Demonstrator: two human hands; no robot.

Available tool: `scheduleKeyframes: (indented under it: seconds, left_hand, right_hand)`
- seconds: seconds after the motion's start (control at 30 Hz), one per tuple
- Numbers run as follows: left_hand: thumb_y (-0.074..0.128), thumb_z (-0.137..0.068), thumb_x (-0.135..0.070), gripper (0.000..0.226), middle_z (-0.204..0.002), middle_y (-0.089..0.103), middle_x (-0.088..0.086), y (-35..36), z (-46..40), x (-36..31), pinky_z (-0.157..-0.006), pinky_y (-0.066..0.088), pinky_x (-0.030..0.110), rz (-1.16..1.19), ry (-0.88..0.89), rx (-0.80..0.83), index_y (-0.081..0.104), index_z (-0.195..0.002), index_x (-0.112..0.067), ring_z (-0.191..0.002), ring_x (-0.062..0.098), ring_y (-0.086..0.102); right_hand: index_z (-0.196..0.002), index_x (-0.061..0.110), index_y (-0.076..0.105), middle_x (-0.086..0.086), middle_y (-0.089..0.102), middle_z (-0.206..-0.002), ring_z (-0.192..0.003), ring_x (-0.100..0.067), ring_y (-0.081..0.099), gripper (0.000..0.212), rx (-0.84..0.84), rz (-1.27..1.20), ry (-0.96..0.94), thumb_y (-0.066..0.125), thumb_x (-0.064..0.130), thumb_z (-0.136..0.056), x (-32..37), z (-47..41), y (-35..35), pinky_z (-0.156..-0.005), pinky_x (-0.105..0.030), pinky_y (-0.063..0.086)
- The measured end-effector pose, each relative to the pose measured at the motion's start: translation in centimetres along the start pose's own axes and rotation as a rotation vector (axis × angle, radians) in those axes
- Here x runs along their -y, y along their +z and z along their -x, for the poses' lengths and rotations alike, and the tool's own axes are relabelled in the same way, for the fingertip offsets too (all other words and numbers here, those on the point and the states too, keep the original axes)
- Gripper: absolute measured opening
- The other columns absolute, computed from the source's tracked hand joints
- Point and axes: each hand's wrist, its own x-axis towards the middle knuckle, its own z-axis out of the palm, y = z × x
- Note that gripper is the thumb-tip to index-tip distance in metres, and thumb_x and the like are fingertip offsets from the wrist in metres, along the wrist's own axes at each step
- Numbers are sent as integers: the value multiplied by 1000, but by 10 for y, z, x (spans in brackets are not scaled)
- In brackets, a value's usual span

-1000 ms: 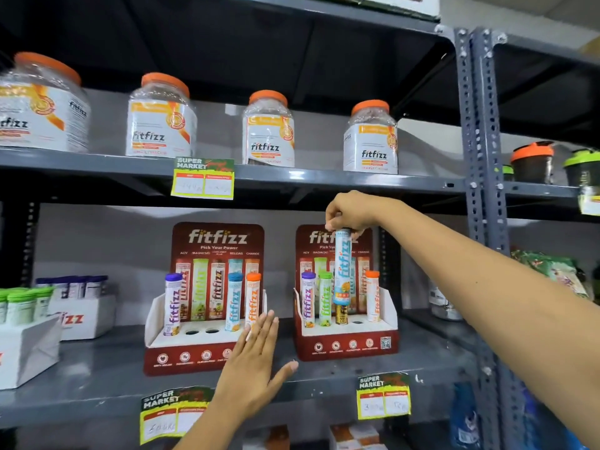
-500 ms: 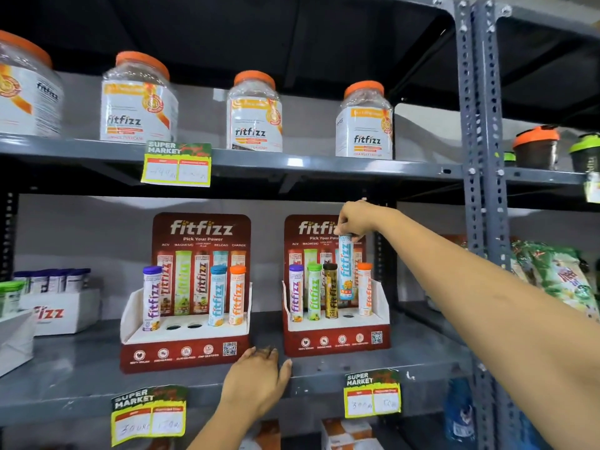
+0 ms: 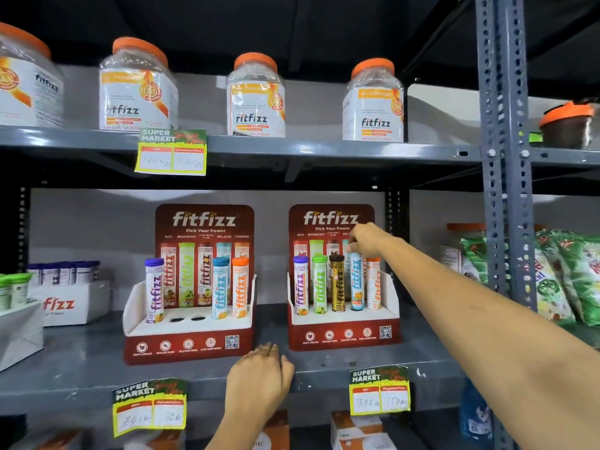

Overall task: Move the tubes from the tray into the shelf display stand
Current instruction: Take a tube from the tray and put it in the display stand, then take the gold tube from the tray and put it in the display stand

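Hands (image 3: 365, 240) over grey metal shelf (image 3: 324, 368)

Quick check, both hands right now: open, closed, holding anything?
Left hand: empty, fingers curled on the shelf edge.
Right hand: fingertips at the blue tube top; grip cannot be told.

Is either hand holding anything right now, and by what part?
The right hand pinches the cap end of the light blue tube seated in its slot; the left hand holds nothing.
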Motion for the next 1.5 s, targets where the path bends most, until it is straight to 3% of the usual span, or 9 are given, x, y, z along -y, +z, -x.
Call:
scheduleKeyframes:
  seconds: [0.1, 0.3, 0.5, 0.63, 0.73, 0.87, 0.97, 1.2, 1.5]
  left_hand:
    - [43, -77, -33, 37, -70, 74, 2, -1, 0, 1, -43, 50, 23, -14, -9, 14, 74, -71, -14, -54, 13, 67]
    - [51, -77, -32, 33, -85, 77, 4, 1, 1, 4, -49, 53, 25, -67, -20, 72, 77, -83, -12, -64, 15, 71]
    - [36, -91, -38, 43, -114, 70, -3, 0, 6, -1, -70, 52, 22, -24, -3, 43, 70, -110, -19, -92, 10, 67]
    - [33, -81, -36, 48, -80, 76, 2, 3, 6, 0, -47, 52, 26, -6, 21, 125, 75, -80, -14, -61, 14, 69]
    - [32, -85, -36, 48, -90, 76, 1, 4, 6, -3, -53, 53, 25, -3, 39, 60, 75, -88, -15, -69, 12, 70]
    - [25, -98, -44, 51, -142, 49, 1, 3, -9, -6, -92, 44, 26, -18, 137, 49, 47, -136, -17, -122, 13, 50]
    - [22, -94, -46, 63, -150, 33, 9, -23, -23, -3, -110, 24, 32, 41, 301, -76, 32, -144, -10, -138, 21, 30]
    - [36, -95, -36, 63, -157, 14, 9, -123, 35, 57, -116, 10, 43, -147, 422, -207, 18, -148, -7, -144, 20, 6]
    - [36, -96, -34, 60, -157, 13, 8, -210, 306, 207, -116, 6, 39, -318, 1, 110, 20, -148, -8, -144, 21, 7]
  right_hand:
    - [-113, 2, 62, -14, 66, -112, -99, -28, 64, 30, 21, -30, -26, 60, 24, -92, 0, -2, -1, -88, -41, 55]
    - [-115, -1, 64, -8, 61, -102, -89, -19, 59, 28, 148, -102, -101, 62, 13, -90, 8, 1, -5, -53, -13, 43]
    - [-116, 3, 66, -14, 68, -116, -101, -26, 65, 29, 190, -25, -87, 61, 17, -91, -8, 4, 10, -85, -33, 55]
    - [-115, 5, 66, -13, 68, -113, -92, -22, 64, 26, 168, 2, -81, 59, 14, -92, -10, 5, 14, -83, -33, 55]
    - [-120, 9, 63, -12, 65, -120, -96, -23, 62, 30, 151, 54, -45, 61, 18, -91, -8, 9, 12, -84, -34, 53]
    - [-125, 12, 53, -13, 55, -126, -111, -34, 57, 41, -182, 244, 14, 56, 36, -91, 0, 30, 12, -87, -46, 49]
    - [-137, 9, 41, -16, 44, -140, -124, -35, 46, 51, -535, 75, -44, 52, 30, -93, 15, 50, 18, -95, -48, 47]
    - [-146, 6, 30, -15, 33, -153, -142, -31, 29, 58, -747, -316, -307, 45, 34, -97, 121, 115, 55, -117, -41, 24]
    - [-139, 5, 45, -15, 46, -145, -134, -29, 41, 57, -365, -779, -775, 43, 36, -91, 363, 255, 200, -114, -41, 30]
